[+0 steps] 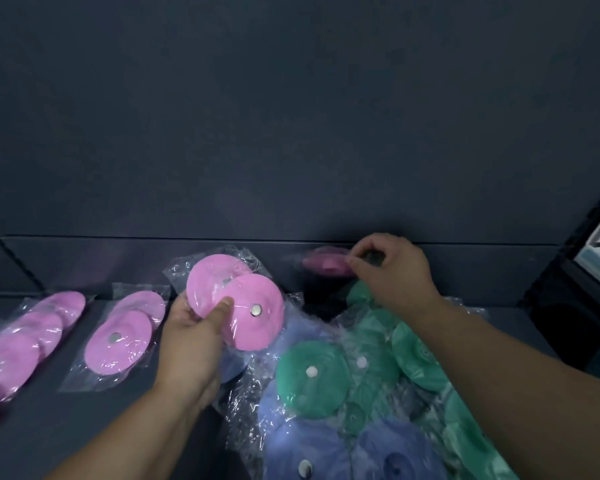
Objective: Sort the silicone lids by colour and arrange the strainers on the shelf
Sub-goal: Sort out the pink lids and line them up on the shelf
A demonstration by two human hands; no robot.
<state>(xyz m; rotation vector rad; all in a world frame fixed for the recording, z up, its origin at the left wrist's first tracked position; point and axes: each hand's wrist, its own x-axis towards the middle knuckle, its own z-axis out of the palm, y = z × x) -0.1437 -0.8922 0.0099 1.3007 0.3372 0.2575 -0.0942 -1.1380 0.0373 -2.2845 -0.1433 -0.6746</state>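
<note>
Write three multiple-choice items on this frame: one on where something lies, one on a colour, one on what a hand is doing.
1. Where do the set-down pink packs lie?
A. to the left of the left hand
B. on top of the green lids
C. at the far right edge

2. What colour are the lids in the held pack in the left hand?
A. green
B. blue
C. pink

3. What is the right hand doing?
A. resting flat
B. pinching the pink pack at the back
C. hanging idle

Answers:
1 A: the bagged pink groups sit to that hand's left.
2 C: two pink discs show through the clear bag.
3 B: thumb and fingertips close on that pack's edge.
</note>
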